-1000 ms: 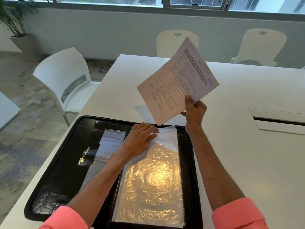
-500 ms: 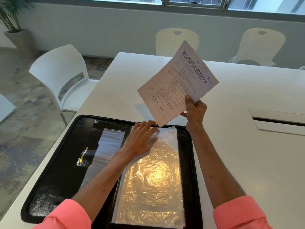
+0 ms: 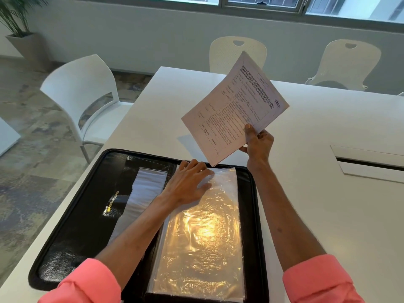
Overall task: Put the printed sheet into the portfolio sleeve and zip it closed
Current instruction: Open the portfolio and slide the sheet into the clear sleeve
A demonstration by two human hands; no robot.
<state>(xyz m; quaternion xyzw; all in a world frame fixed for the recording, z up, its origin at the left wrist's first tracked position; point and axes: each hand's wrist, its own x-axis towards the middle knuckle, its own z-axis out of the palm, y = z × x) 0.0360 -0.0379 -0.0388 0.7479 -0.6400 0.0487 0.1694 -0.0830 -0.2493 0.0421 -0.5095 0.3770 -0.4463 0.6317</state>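
A black zip portfolio (image 3: 83, 217) lies open on the white table's near edge. Clear plastic sleeves (image 3: 205, 243) fill its right half, glaring with reflected light. My left hand (image 3: 188, 182) rests flat, fingers spread, on the top end of the uppermost sleeve. My right hand (image 3: 258, 143) holds the printed sheet (image 3: 234, 110) by its lower edge, tilted up in the air just beyond the portfolio's far rim. The sheet's lower corner hangs close above my left fingertips. The sheet is outside the sleeve.
The white table (image 3: 317, 215) stretches right and far, with a cable slot (image 3: 369, 162) at the right. One white chair (image 3: 85, 99) stands at the left, two cream chairs (image 3: 238, 53) at the far side. A potted plant (image 3: 19, 29) is in the back-left corner.
Hardly anything moved. My left hand shifted slightly on the sleeve's top end, and the sheet stays raised in my right hand. My head moved a little.
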